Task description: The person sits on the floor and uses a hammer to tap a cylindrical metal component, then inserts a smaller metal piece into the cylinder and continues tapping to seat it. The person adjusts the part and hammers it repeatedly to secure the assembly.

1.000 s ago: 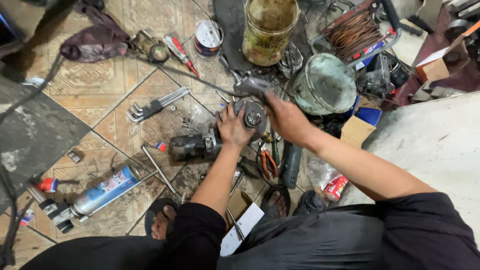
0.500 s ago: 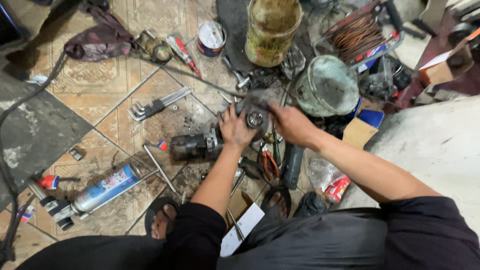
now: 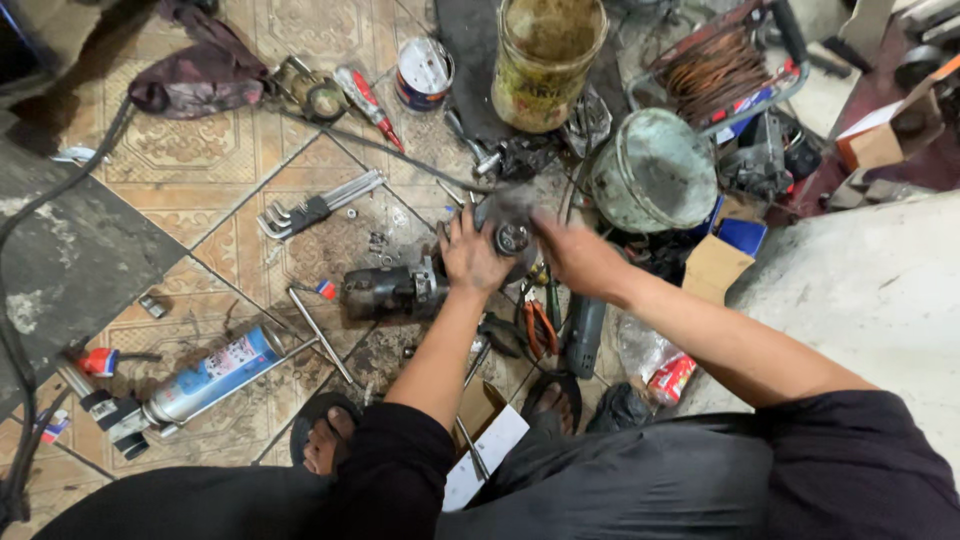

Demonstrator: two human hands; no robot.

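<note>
Dead centre of the frame: grimy dark cylindrical motor unit point(image 3: 395, 290) lying on its side on the patterned tan floor tiles point(image 3: 190, 190), round metal end housing point(image 3: 512, 238) at its right end. Left hand point(image 3: 470, 255) laid flat on that housing, fingers spread, palm pressing down over the joint. Right hand point(image 3: 575, 255) just beside it on the right, blurred, fingers curled toward the housing, can't tell if actually gripping anything.

Clutter all round: set of silver hex keys in a holder point(image 3: 315, 208) up and left of the motor, blue spray can with a white label point(image 3: 210, 378) at lower left, rusty yellowish bucket point(image 3: 545, 60) at top centre, greenish round metal pot lid point(image 3: 652, 172) right of centre, coil of copper wire point(image 3: 712, 72) at upper right, red-handled pliers point(image 3: 540, 328) just below the hands, bare toes in a black sandal point(image 3: 325, 440) at the bottom
</note>
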